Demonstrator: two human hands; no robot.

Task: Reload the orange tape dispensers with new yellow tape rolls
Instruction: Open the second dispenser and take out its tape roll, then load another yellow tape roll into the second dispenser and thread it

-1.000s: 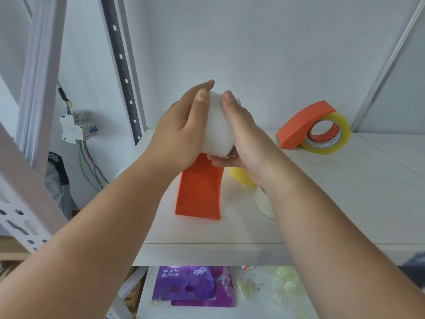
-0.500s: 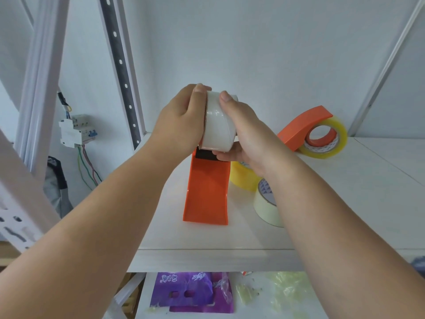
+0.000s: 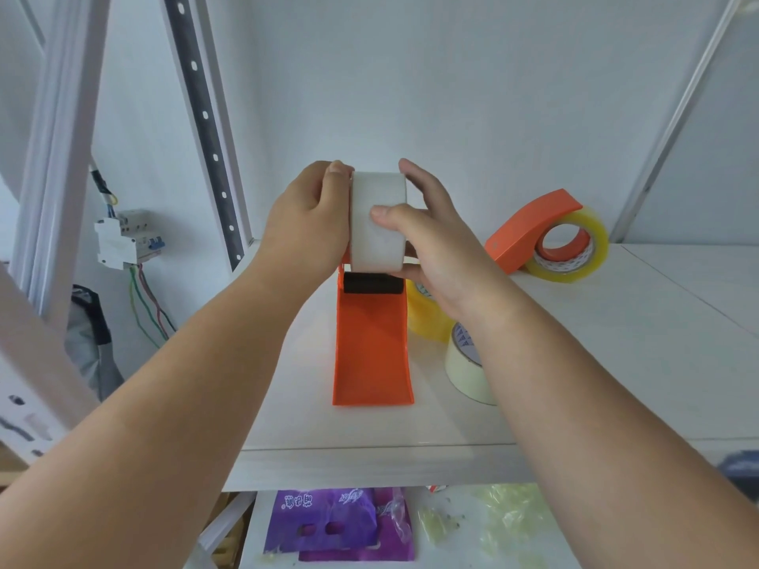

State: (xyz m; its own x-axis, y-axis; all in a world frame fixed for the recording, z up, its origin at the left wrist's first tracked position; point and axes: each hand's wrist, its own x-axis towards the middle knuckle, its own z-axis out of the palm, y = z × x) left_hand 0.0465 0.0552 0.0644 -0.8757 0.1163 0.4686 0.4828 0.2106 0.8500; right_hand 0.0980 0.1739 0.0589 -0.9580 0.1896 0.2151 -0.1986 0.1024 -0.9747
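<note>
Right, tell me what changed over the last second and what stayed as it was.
The right hand has shifted its grip: its thumb now lies across the pale tape roll's outer face, its fingers behind the far side. More of the orange dispenser beneath shows, black roller included. The left hand still grips the roll's left side. The loaded dispenser and the spare rolls on the shelf stayed put.

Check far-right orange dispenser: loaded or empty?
Loaded: the far-right dispenser has a yellow tape roll seated around its orange hub.

Both forearms bare, no sleeves; left hand (image 3: 312, 223), right hand (image 3: 435, 248) ungloved.
</note>
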